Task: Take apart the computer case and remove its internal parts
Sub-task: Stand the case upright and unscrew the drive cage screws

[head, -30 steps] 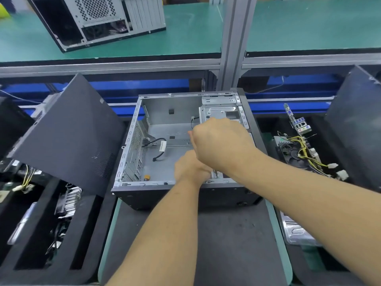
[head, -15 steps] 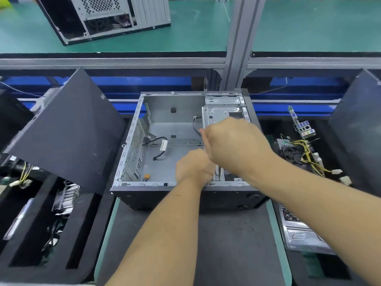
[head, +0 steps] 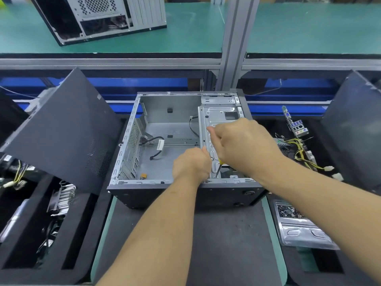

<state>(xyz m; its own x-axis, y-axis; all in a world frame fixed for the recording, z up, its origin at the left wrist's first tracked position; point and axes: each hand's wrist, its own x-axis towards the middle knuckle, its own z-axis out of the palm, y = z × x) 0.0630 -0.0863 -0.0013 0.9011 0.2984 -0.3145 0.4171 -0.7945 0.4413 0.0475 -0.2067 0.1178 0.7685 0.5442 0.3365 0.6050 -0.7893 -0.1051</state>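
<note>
Green benches (head: 309, 27) lie behind the dark mat (head: 226, 244).

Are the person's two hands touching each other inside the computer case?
Cannot tell: in the head view the right hand overlaps the left hand, hiding any gap.

green bench top (head: 309, 27) | grey aluminium post (head: 237, 38) | dark work mat (head: 226, 244)

**Two bare forearms, hands meeting at centre**

Both bare forearms reach forward and converge. The left hand (head: 191, 165) is curled into a loose fist, knuckles up. The right hand (head: 243, 145) sits just above and beside it, fingers curled tight, wrist bent inward.
</note>
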